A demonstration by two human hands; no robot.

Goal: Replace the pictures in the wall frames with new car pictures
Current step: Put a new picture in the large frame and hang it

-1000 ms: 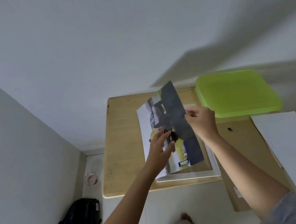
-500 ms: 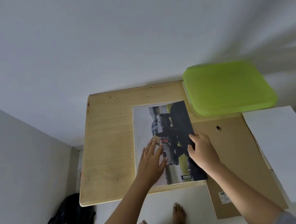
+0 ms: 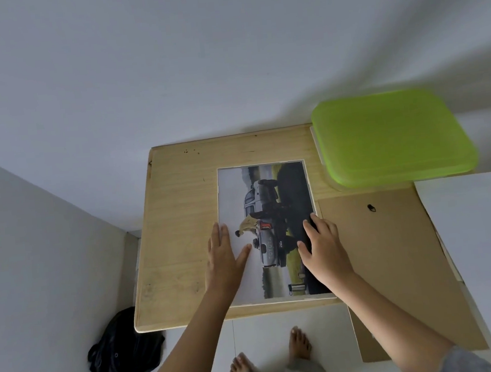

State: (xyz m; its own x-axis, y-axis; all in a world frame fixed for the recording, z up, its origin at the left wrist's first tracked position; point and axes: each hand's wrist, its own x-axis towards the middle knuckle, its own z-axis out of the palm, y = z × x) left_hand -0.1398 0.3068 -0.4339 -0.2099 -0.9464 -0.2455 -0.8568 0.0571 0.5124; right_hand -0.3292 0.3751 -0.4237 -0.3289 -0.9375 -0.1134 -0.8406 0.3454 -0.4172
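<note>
Wooden counter (image 3: 181, 222) supporting truck print (image 3: 266, 213), flattened into frame by left hand (image 3: 222, 258) and right hand (image 3: 322, 246), grip spread.

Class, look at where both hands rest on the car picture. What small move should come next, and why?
Probably slide the brown backing board over the car picture. The picture lies flat within the white frame edge, the left hand and right hand pressing its sides, and the board waits just right of it.
</note>
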